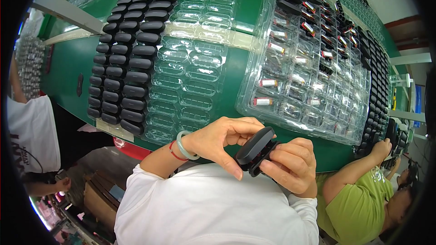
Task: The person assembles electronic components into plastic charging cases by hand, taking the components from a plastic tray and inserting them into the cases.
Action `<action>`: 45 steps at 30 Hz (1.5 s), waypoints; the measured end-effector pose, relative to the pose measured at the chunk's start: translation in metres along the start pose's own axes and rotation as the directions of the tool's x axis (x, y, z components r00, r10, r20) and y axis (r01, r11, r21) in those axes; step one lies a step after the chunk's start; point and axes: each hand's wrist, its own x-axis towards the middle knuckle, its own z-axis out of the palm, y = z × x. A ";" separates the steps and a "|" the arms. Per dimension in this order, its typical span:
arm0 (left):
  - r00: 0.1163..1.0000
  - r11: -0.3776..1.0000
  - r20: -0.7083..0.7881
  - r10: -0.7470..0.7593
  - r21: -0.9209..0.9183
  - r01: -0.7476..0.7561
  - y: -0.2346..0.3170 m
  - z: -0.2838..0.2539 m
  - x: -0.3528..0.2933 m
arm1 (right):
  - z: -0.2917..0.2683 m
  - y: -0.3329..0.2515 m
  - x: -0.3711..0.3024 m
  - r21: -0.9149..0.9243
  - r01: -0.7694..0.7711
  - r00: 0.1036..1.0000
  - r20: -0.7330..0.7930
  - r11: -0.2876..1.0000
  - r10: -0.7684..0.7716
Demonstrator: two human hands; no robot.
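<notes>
Close to my body, in front of the table's near edge, I hold a dark oval case [255, 147] tilted between both hands. My left hand [222, 141] grips its outer shell with the thumb below and the fingers behind. At its other side, my right hand [293, 163] has its fingers closed on the lower part. The case stands partly ajar, and a little red shows inside; the rest of its inside is hidden. Just beyond my hands lies a clear compartment tray [247, 104] with small red-and-white cylinders [268, 83] and black parts in its pockets.
On the green table [68, 70], rows of closed black cases [136, 64] fill part of a clear molded tray [188, 102] at left. More black cases [377, 81] stand at far right. A co-worker in a green shirt [359, 195] sits close at my right; another in white [34, 136] is at left.
</notes>
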 end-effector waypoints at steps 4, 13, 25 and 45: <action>1.000 0.998 0.015 0.027 0.059 -0.027 -0.003 -0.002 -0.001 | -0.001 0.002 0.004 0.072 -0.007 0.999 0.049 0.997 0.004; 0.998 0.986 -0.025 0.057 0.156 -0.052 -0.002 -0.001 -0.001 | -0.007 0.004 0.011 0.157 -0.058 0.990 0.137 0.986 0.036; 0.986 0.975 0.074 0.150 0.154 -0.159 -0.008 -0.009 -0.002 | 0.002 0.004 0.014 0.086 -0.064 0.992 0.113 0.994 0.054; 0.947 0.930 -0.206 0.246 0.326 -0.171 -0.005 0.007 0.006 | 0.028 0.005 -0.008 -0.521 0.002 0.999 0.031 0.853 0.016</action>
